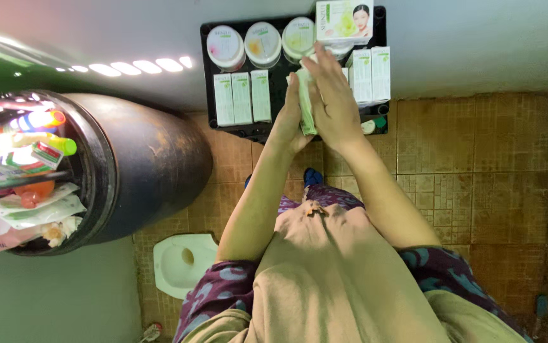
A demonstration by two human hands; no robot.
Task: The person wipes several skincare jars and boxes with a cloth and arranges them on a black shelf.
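Head view: both hands meet over a black tray (209,76) that sits on a pale counter. The left hand (288,121) and the right hand (331,105) press flat against a slim pale-green box (305,105) held upright between the palms, fingers stretched rather than curled; each hand is closed on the box from its own side. The box stands over the tray's middle, between a row of three small boxes (242,96) on the left and a pair of taller boxes (371,73) on the right.

Three round jars (262,43) line the tray's far edge, and a wider box (343,20) rests on top at the far right corner. A small green-capped item (375,124) lies at the near right edge.

To handle the box well, I judge it best to keep the palms square on its broad faces and move it straight along the gap, since the boxes on either side stand close and could tip.

Open room is mainly toward the person and above the tray. At the left, a dark barrel (153,165) filled with tubes and packets (23,178) stands near the left elbow; the tiled floor (477,165) to the right gives freer space.
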